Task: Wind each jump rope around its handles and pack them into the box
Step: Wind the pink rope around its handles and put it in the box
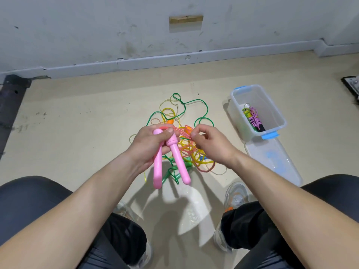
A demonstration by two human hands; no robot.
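My left hand [153, 141] grips two pink jump-rope handles [180, 164] side by side, their long ends pointing down toward me. My right hand [208, 141] pinches the pink rope [183, 132] that runs from the handle tops. Below both hands a tangle of green, yellow and pink ropes [186, 117] lies on the floor, with green handles [177, 171] partly hidden under the pink ones. A clear plastic box [272, 105] with blue latches stands to the right; inside it lies one wound rope bundle [253, 118] with purple cord.
The box's clear lid [275, 162] lies flat on the floor just in front of the box. My knees and shoes frame the bottom of the view. A wall with a grey baseboard [155, 61] runs behind the pile. A dark mat [11, 100] lies at far left.
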